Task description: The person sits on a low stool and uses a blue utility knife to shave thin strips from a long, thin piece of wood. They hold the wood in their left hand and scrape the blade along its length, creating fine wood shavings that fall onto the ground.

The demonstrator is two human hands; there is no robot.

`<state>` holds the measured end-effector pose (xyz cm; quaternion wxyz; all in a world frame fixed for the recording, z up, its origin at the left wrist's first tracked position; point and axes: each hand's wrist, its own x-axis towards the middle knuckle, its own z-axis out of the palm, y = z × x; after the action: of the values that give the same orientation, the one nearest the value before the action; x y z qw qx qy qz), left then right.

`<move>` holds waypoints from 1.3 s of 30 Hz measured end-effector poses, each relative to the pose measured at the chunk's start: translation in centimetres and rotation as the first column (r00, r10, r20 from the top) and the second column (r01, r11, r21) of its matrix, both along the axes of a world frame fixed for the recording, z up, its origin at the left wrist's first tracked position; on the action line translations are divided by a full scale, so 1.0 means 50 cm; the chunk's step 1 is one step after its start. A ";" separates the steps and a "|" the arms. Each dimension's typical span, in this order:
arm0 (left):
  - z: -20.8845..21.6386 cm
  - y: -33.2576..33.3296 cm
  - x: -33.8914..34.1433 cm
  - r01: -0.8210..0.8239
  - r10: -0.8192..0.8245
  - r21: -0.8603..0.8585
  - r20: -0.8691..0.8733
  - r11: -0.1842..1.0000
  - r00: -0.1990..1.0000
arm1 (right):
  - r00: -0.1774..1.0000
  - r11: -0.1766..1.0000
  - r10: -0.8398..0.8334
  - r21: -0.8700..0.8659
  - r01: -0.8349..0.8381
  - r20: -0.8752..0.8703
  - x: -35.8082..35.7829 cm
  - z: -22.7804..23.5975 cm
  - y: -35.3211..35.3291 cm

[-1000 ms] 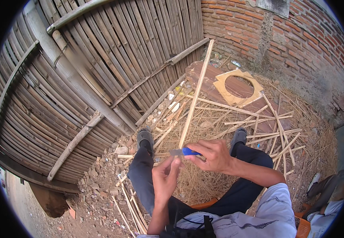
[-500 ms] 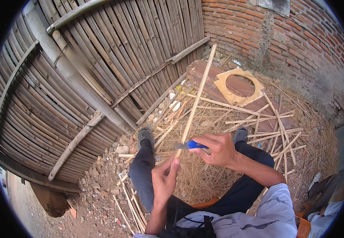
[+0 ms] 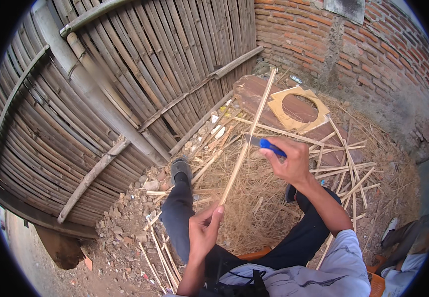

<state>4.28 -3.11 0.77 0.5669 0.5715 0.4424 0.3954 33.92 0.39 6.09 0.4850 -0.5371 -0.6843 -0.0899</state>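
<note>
My left hand [image 3: 204,229] is closed on the near end of a long, pale bamboo strip [image 3: 237,170], pinching it between thumb and fingers. The strip slants up and away from me, its far end over a reddish-brown board. In my right hand [image 3: 292,161] is a utility knife [image 3: 273,147] with a blue handle, gripped by the fingers. Its grey blade points left and lies against the strip, a little beyond mid-length. Beneath both hands, thin shavings [image 3: 246,215] cover the ground between my legs.
Ahead lie the reddish-brown board [image 3: 251,91] and a yellowish cut-out panel [image 3: 280,110] with a round hole. Several loose strips [image 3: 350,163] are scattered to the right, more [image 3: 162,260] at lower left. A bamboo fence [image 3: 140,74] and brick wall [image 3: 303,34] meet ahead. Another person's leg [image 3: 407,235] shows at right.
My right hand has moved forward with the knife, taking the blade farther up the strip. The strip's far end has dropped slightly lower in view. My left hand keeps its hold.
</note>
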 end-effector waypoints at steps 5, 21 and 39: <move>-0.025 -0.018 -0.020 0.038 -0.035 -0.091 0.033 0.995 0.999 | 0.999 0.999 -0.043 0.012 0.043 -0.011 0.023 -0.012 0.007; -0.050 0.016 -0.062 0.088 -0.074 -0.191 0.080 0.978 0.994 | 0.913 0.924 -0.322 -0.292 0.247 -0.249 0.152 -0.022 0.065; 0.022 0.042 0.040 0.032 -0.020 -0.054 0.200 0.998 0.980 | 0.961 0.964 0.255 -0.104 -0.244 0.108 -0.102 -0.048 -0.052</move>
<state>6.28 -0.99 1.88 0.6296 0.5183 0.3870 0.4304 28.82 -2.21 3.68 0.4257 -0.4614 -0.7778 -0.0294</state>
